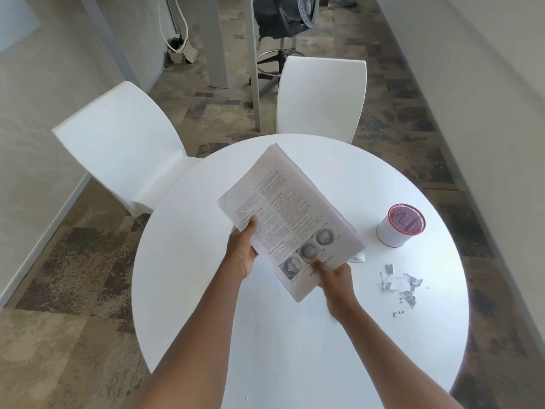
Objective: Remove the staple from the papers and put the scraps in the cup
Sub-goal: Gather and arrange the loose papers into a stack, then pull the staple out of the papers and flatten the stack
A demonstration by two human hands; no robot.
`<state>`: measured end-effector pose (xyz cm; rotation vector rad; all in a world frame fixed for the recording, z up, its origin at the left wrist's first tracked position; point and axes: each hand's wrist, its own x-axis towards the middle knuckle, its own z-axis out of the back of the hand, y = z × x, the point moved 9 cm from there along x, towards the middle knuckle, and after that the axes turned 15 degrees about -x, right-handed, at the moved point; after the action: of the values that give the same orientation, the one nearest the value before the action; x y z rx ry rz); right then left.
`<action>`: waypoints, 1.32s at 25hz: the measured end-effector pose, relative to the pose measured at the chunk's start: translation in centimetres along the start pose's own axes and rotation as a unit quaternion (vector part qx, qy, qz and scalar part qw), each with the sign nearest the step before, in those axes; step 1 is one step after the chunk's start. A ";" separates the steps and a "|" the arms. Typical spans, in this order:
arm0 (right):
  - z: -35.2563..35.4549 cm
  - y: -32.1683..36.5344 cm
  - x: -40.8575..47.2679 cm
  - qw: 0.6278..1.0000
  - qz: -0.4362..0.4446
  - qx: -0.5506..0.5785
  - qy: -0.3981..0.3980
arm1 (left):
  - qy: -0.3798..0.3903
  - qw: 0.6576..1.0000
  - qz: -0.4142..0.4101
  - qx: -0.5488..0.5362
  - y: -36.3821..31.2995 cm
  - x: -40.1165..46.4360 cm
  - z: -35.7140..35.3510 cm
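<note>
Left hand (242, 251), right hand (336, 278) raised, both gripping.

There is one view only, from a wide-angle camera worn on the person's head. It looks forward and steeply down onto the round white counter (295, 349), whose top fills the lower middle of the picture. Both forearms enter from the bottom edge and reach away from the lens, so the camera sits close above the counter's near edge. Beyond the counter's far edge the view takes in two white chairs (124, 149), carpeted floor and a dark office chair (283, 22) at the top. Straight lines bow toward the picture's borders, most of all along the walls left and right of the counter.
</note>
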<state>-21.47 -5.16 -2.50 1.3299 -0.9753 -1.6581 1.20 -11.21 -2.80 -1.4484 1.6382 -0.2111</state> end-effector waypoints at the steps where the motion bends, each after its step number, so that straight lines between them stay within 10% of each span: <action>1: -0.3 -0.3 -0.3 1.000 -0.007 0.015 0.007 | -0.009 1.000 0.000 0.002 -0.2 0.1 0.4; 11: 0.6 -1.0 -1.0 0.997 -0.017 0.070 0.039 | -0.041 0.991 -0.017 0.126 -2.2 0.7 3.9; 19: 2.4 2.5 2.4 0.989 0.008 -0.047 0.140 | 0.077 0.960 0.011 0.270 -1.7 0.5 0.7; 27: 4.2 0.9 2.8 0.999 -0.042 0.008 0.029 | 0.167 0.913 0.071 0.364 -1.7 -0.1 -1.9; 33: 8.2 -3.9 0.6 0.897 -0.125 -0.407 -0.121 | 0.177 0.812 0.122 0.542 -2.7 1.4 -1.0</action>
<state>-30.02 -3.37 -5.03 0.6954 -0.1505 -2.1233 2.50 -13.67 -1.22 -0.3124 1.5077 -1.1178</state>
